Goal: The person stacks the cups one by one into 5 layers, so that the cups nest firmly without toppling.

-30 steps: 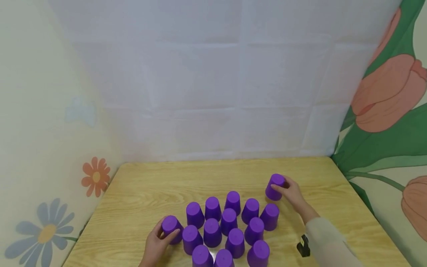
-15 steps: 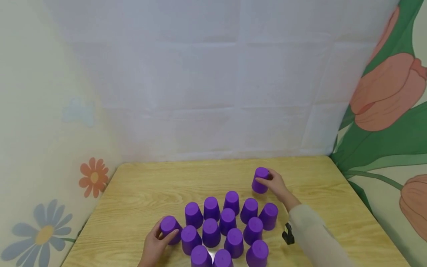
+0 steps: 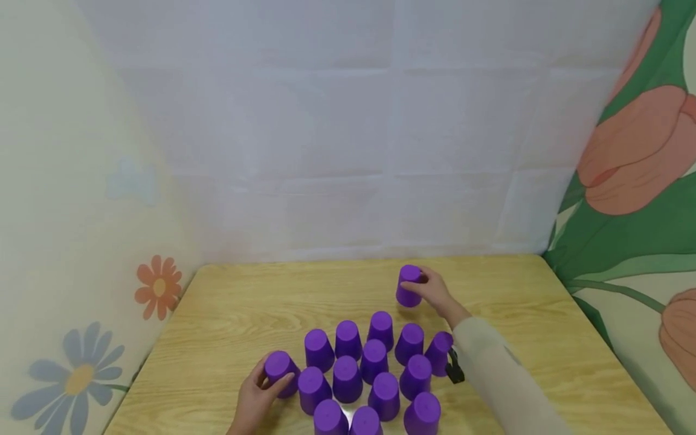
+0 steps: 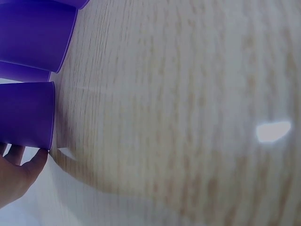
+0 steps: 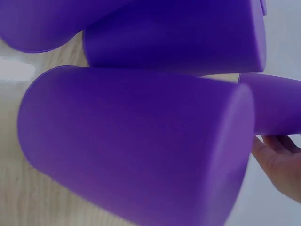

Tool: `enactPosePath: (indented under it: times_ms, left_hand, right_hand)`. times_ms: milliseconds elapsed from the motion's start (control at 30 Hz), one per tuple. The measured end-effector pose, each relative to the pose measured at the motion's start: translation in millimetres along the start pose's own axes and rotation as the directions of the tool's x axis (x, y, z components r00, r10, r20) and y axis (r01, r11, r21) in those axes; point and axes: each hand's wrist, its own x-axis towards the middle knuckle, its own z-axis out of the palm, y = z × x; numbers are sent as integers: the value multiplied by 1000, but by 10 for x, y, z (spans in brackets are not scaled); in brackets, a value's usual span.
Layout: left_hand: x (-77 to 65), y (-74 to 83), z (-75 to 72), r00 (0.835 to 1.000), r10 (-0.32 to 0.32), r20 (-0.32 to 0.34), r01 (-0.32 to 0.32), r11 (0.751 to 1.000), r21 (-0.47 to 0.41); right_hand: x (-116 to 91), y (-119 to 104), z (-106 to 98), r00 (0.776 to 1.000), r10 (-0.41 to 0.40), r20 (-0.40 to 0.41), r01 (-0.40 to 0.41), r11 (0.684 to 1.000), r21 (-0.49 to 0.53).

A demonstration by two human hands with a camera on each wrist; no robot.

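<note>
Many purple cups stand upside down on a wooden table. My right hand (image 3: 432, 289) grips one purple cup (image 3: 408, 286) from its right side, beyond the back of the group. In the right wrist view the fingers (image 5: 270, 153) lie along that held cup (image 5: 277, 106). At the left end of the group, my left hand (image 3: 258, 389) has its thumb and fingers around another purple cup (image 3: 280, 374). The left wrist view shows this cup (image 4: 26, 115) with its rim down at the table and the fingers (image 4: 35, 165) at its side. Several more cups (image 3: 347, 379) fill the space between the hands.
The wooden table (image 3: 244, 302) reaches back to a white cloth backdrop (image 3: 326, 151). Flower-patterned walls flank both sides. A small black device (image 3: 454, 367) hangs at the right sleeve (image 3: 489, 362), overlapping the rightmost cup (image 3: 438, 353) in the head view.
My right hand has carried its cup leftward and farther back across the table, from the right of the group to behind it. The left hand and its cup have stayed put.
</note>
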Motion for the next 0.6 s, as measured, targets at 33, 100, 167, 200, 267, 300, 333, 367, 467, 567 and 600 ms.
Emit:
enactPosePath:
  times_ms: [33,100,167,200,267,300,333,367,467,567,600]
  left_hand:
    - [-1,4,2,1000,-3,1,3,1000,0]
    - [-3,11,8,1000,-9,2,9,1000,6]
    - [-6,18,16,1000,-10,-1,10,1000,6]
    - [-9,21,19,1000,-7,-1,7,1000,4]
    - [-18,29,26,1000,-3,1,3,1000,4]
    - [-24,33,30,1000,-2,2,2,1000,4]
    - [-31,36,33,1000,-1,-1,1,1000,5]
    - [-38,39,35,1000,0,-1,0,1000,4]
    - [-52,49,35,1000,4,-3,-4,1000,3]
    - [-48,59,25,1000,6,-1,-6,1000,3]
    - [-44,62,20,1000,3,1,-3,1000,8]
  right_hand:
    - [10,-12,14,1000,-1,6,1,1000,-10]
    - [32,-39,39,1000,-1,20,1,1000,-18]
    - [53,-56,60,999,7,33,-7,1000,-23]
    - [62,-66,70,999,16,39,-16,1000,-20]
    - [81,-82,90,998,40,48,-40,999,-1]
    - [91,-87,101,997,49,55,-49,999,9]
    - [101,-90,113,996,68,62,-70,997,31]
    - [111,-93,125,994,81,72,-84,995,48]
    - [147,-93,173,988,124,94,-133,986,99]
    - [177,-91,224,980,167,111,-179,977,115]
    - [185,-93,240,977,180,114,-193,974,116]
